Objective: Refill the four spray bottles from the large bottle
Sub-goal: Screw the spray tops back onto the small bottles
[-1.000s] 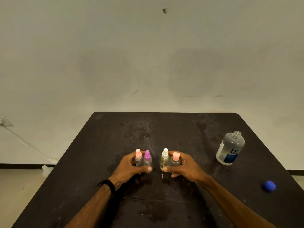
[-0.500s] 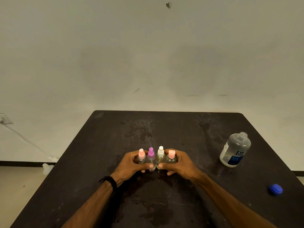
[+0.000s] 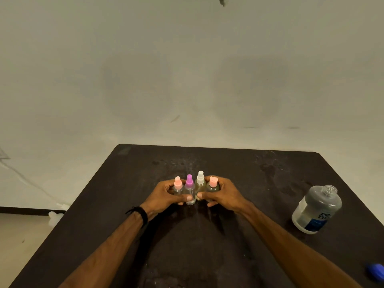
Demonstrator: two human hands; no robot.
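Note:
Several small clear spray bottles stand in a tight row at the middle of the dark table (image 3: 249,175). From left to right their caps are pink (image 3: 177,183), purple (image 3: 189,181), white (image 3: 200,178) and pink (image 3: 213,182). My left hand (image 3: 164,197) grips the two left bottles, thumb across their fronts. My right hand (image 3: 223,195) grips the two right bottles the same way. The large clear bottle (image 3: 316,208) with a blue label stands uncapped at the right. Its blue cap (image 3: 376,270) lies near the table's right front edge.
A plain wall rises behind the table. A cable and a small white object (image 3: 54,215) lie on the floor to the left. Wet smears mark the tabletop.
Both hands have slid their pairs of bottles together, closing the gap between them, and the row now sits a little farther from me. The large bottle has not moved.

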